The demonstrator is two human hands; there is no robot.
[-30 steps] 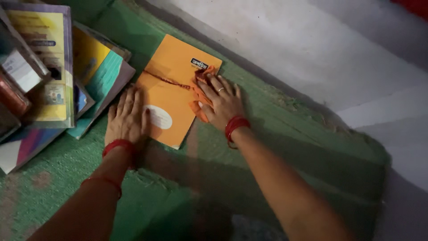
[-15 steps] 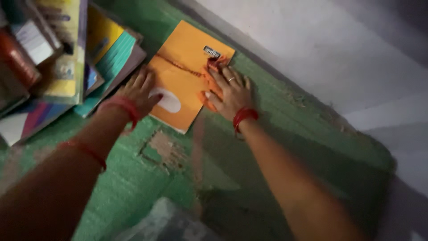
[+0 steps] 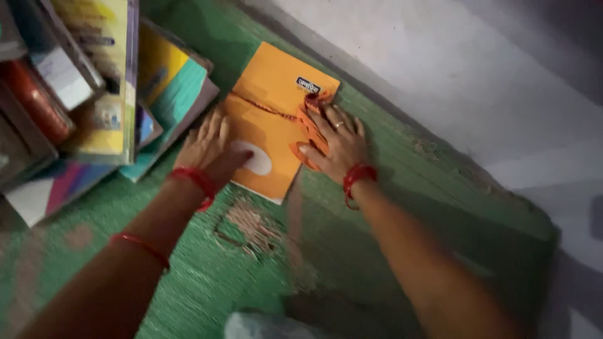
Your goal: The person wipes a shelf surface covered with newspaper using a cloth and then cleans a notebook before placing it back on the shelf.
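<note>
Green, worn bench (image 3: 389, 207) — stacked books (image 3: 107, 107) lie at its left end. Beside them the left hand (image 3: 210, 147) rests flat and open on an orange notebook (image 3: 270, 119); the right hand (image 3: 339, 144) presses an orange cloth (image 3: 306, 135) onto its right edge, fingers spread.

Notebook (image 3: 276, 113) orange w/ white oval patch, small dark label; orange cloth (image 3: 309, 129); red thread (image 3: 264, 107) across cover. Shelf (image 3: 402, 188) green, worn bare patch. Wall (image 3: 477, 69) white. Red bangles (image 3: 358, 174). Book (image 3: 176, 88) yellow/teal.
</note>
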